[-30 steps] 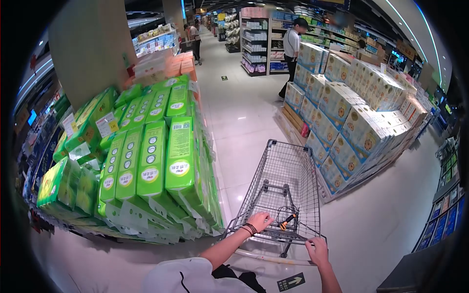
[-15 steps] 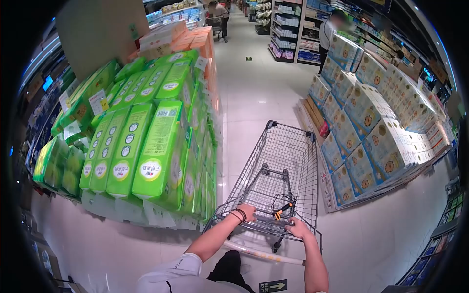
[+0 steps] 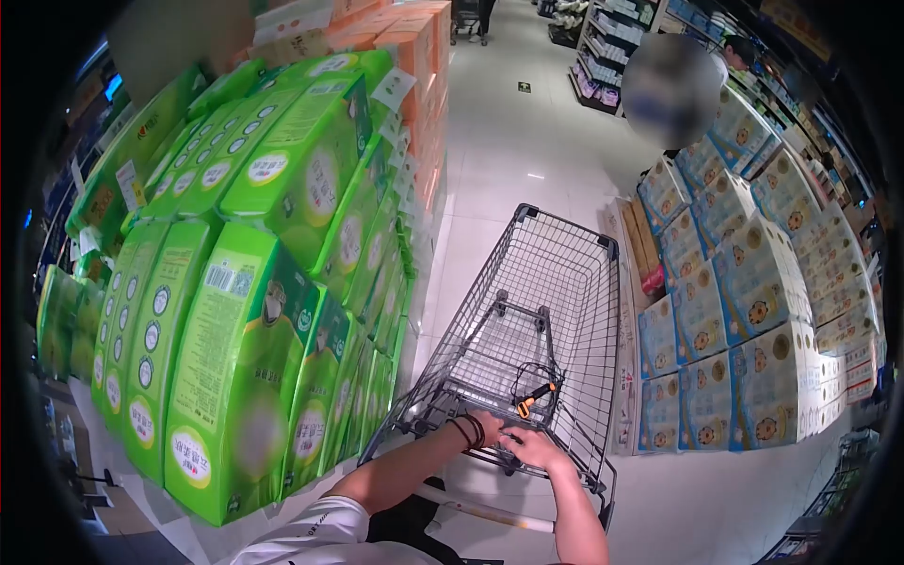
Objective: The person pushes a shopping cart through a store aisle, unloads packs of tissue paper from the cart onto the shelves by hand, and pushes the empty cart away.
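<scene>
A metal wire shopping cart (image 3: 574, 273) stands in front of me. My left hand (image 3: 484, 427), with dark bands at its wrist, is at the cart's rear panel with its fingers closed and partly hidden. Beside it my right hand (image 3: 532, 447) is closed, thumb and fingers together near a small dark thing; what it holds is too small to make out. The hands nearly touch. Just ahead of them in the cart lies an orange and black device (image 3: 535, 400) with a thin black cord. Below my forearms runs the cart's pale handle bar (image 3: 499, 514).
Green tissue packs (image 3: 226, 367) are stacked high close on the left, with orange packs (image 3: 414, 56) behind. Blue and white packs (image 3: 716, 311) stand piled on the right. A tiled aisle (image 3: 499, 151) runs ahead. A person (image 3: 739, 52) is at the far right, another's legs farther up the aisle.
My right hand has moved left along the cart's rear to beside my left hand. The cart and I have come nearer the stacks, and the view has tilted down.
</scene>
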{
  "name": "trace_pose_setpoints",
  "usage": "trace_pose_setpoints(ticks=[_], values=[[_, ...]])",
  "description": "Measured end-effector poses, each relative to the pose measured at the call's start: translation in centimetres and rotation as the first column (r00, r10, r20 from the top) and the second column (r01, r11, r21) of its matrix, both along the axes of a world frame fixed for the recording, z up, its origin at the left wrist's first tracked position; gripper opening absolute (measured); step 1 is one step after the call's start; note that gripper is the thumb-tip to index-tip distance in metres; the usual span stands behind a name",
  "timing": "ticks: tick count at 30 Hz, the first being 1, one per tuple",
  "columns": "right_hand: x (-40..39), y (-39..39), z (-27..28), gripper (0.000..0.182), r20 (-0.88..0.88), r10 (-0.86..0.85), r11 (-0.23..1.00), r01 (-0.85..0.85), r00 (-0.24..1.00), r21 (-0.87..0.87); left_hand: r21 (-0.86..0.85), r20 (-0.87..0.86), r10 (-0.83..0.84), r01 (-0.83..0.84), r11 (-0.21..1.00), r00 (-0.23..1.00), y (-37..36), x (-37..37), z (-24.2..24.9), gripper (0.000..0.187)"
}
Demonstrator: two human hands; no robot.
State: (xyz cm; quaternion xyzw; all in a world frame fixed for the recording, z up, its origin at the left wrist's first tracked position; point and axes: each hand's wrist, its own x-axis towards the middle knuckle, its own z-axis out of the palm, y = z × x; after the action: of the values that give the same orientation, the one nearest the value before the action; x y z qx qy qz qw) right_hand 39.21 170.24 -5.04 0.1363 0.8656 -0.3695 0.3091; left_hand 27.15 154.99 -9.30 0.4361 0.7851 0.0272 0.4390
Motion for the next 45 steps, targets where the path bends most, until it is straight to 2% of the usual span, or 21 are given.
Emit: trace_pose_setpoints(ticks=[3,4,6,7,10,16,18,21,24,25,28,32,33,35,36,37,38,40,45], values=[[-4.0,2.5,-0.2,0.049,0.104,0.037,0.988,-0.021,0.994,-0.151,-0.041,0.021,0.056,-0.055,0.998,0.998,2.1,-3.2,-0.9,0.051],[-5.2,3.1,-0.1,0.045,0.081,0.054,0.988,-0.042,0.995,-0.149,-0.036,0.006,0.055,-0.054,0.998,0.998,2.7,-4.3,-0.4,0.052],[-7.6,4.2,-0.1,0.049,0.156,0.061,0.988,-0.038,0.986,-0.147,-0.021,-0.013,0.067,-0.067,0.998,0.998,3.8,-6.1,0.4,0.052],[-8.9,4.7,0.8,0.045,0.208,0.065,0.988,-0.033,0.976,-0.152,0.000,-0.012,0.069,-0.069,0.998,0.998,4.5,-7.0,0.0,0.051],[-11.3,6.3,0.5,0.046,0.122,0.053,0.987,-0.033,0.991,-0.159,0.023,-0.010,0.050,-0.050,0.998,0.999,6.1,-9.2,-0.3,0.048],[-17.5,9.3,3.8,0.048,0.240,0.060,0.990,-0.027,0.969,-0.136,0.032,-0.027,0.003,-0.002,0.999,1.000,9.3,-13.9,-0.9,0.038],[-19.4,10.5,3.8,0.050,0.233,0.056,0.985,-0.016,0.971,-0.171,0.002,-0.031,-0.001,0.001,1.000,1.000,10.6,-15.5,-0.7,0.033],[-23.0,12.9,4.4,0.052,0.216,0.124,0.983,-0.091,0.968,-0.160,-0.026,-0.023,-0.018,0.017,1.000,1.000,12.7,-18.4,-0.2,0.028],[-26.1,15.8,2.5,0.051,0.159,0.188,0.970,-0.158,0.969,-0.187,0.005,-0.038,0.124,-0.123,0.992,0.992,14.6,-21.0,0.1,0.028],[-27.3,16.7,1.5,0.051,0.140,0.253,0.958,-0.227,0.957,-0.176,0.004,-0.025,0.099,-0.098,0.995,0.995,15.1,-22.1,2.0,0.028],[-29.9,18.4,0.7,0.051,0.119,0.294,0.952,-0.279,0.948,-0.130,-0.022,-0.033,0.154,-0.154,0.988,0.988,16.6,-24.2,1.6,0.028],[-33.4,20.4,1.2,0.051,0.161,0.297,0.945,-0.266,0.941,-0.189,-0.042,0.009,0.285,-0.284,0.958,0.959,18.4,-26.9,1.5,0.026],[-33.8,21.3,0.0,0.058,0.065,0.333,0.929,-0.315,0.941,-0.194,-0.038,0.006,0.311,-0.311,0.950,0.950,18.8,-27.7,1.6,0.026],[-35.2,22.5,-1.7,0.059,0.007,0.354,0.916,-0.345,0.935,-0.206,-0.020,0.011,0.350,-0.350,0.937,0.937,19.6,-28.8,1.7,0.027],[-36.1,22.6,-0.5,0.059,-0.020,0.359,0.911,-0.355,0.933,-0.209,-0.027,0.011,0.350,-0.350,0.936,0.937,20.0,-29.4,1.4,0.028],[-37.1,22.9,0.8,0.058,0.077,0.348,0.922,-0.326,0.934,-0.209,-0.035,0.010,0.344,-0.343,0.939,0.939,20.4,-30.1,0.8,0.029],[-38.2,23.0,1.0,0.058,0.066,0.362,0.917,-0.343,0.930,-0.201,-0.041,0.010,0.329,-0.329,0.944,0.944,20.8,-30.8,0.1,0.029],[-39.5,24.3,0.5,0.058,0.050,0.376,0.914,-0.361,0.925,-0.185,-0.003,0.005,0.343,-0.343,0.939,0.939,21.6,-32.0,-0.7,0.029],[-43.0,26.7,-1.7,0.055,0.019,0.388,0.900,-0.374,0.922,-0.226,-0.030,0.006,0.340,-0.340,0.940,0.940,23.4,-36.6,1.5,0.033]])
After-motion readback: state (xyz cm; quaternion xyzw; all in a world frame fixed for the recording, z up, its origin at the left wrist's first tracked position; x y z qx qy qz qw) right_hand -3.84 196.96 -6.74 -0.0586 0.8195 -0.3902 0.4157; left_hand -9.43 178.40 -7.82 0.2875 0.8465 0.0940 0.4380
